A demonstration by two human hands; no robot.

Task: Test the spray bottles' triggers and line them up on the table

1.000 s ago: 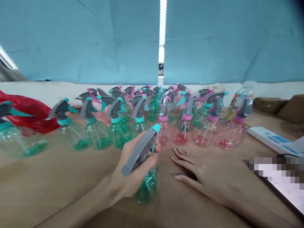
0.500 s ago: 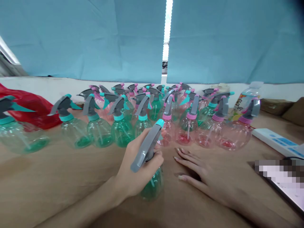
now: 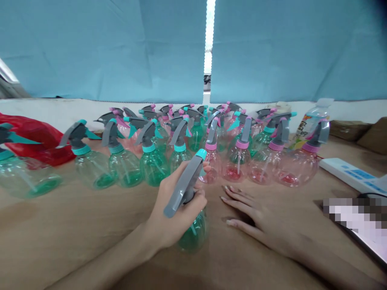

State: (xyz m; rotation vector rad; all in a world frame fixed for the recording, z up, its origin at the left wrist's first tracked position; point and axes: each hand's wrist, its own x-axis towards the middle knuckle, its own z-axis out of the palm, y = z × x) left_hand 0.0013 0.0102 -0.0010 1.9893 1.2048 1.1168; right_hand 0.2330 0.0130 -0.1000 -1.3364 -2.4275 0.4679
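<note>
A green spray bottle (image 3: pixel 193 235) with a grey head and a teal nozzle stands in front of me, its nozzle facing away. My left hand (image 3: pixel 169 213) is wrapped around the neck and head of this bottle, with fingers partly hidden behind it. My right hand (image 3: pixel 256 217) lies on the wooden table (image 3: pixel 99 225) to the right, fingers stretched out and holding nothing. Just beyond the hands runs a front row of spray bottles: green ones (image 3: pixel 155 167) to the left and pink ones (image 3: pixel 236 167) to the right.
More spray bottles (image 3: pixel 196 133) crowd behind the front row. At the left lies a red plastic bag (image 3: pixel 39 137). To the right are a labelled clear bottle (image 3: pixel 314 117), a white power strip (image 3: pixel 347 171), and a phone (image 3: pixel 363 233). A blue curtain (image 3: pixel 121 52) hangs behind.
The view has shifted very slightly. My left hand keeps its hold on the green spray bottle, and my right hand stays flat on the table.
</note>
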